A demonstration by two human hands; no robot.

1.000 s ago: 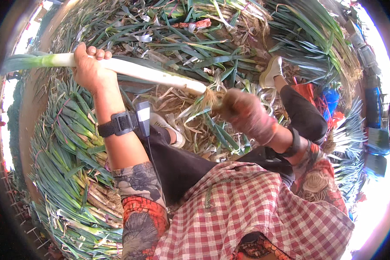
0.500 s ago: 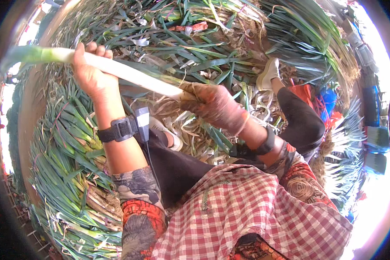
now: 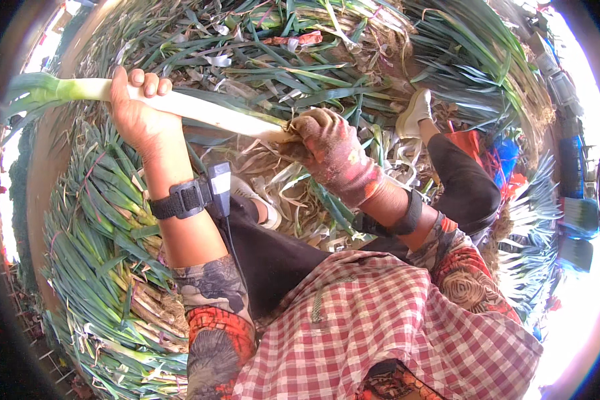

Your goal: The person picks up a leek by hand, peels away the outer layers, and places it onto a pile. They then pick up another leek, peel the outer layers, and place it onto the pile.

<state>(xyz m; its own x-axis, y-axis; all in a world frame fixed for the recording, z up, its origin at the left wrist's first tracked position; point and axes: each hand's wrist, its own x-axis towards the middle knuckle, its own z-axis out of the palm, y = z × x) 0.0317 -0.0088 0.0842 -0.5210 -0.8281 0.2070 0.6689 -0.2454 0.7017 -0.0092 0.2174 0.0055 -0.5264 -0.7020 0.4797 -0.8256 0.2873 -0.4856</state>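
A long leek (image 3: 210, 113) with a white shaft and green top stretches across in front of me, its leafy end at the far left. My bare left hand (image 3: 143, 113) is wrapped round the upper part of the shaft, fingers closed over it. My right hand (image 3: 333, 153), in a dirty reddish glove, grips the root end, which its fingers partly hide. A thin greenish strip of outer leaf (image 3: 263, 119) lies along the shaft near the gloved fingers. Under the leek, peeled pale leaves (image 3: 300, 207) litter the ground between my legs.
Bundled leeks (image 3: 107, 247) are heaped along my left, and more green leeks (image 3: 460, 60) lie at the far right. White-stemmed leeks (image 3: 530, 233) stand in rows to my right. Red and blue plastic (image 3: 503, 160) lies beside my right knee. Loose leaves (image 3: 300, 73) cover the ground ahead.
My gloved right hand, blurred before, has shifted slightly up and right at the root end and shows sharply now. The left hand keeps its hold; the leek's green top looks more spread.
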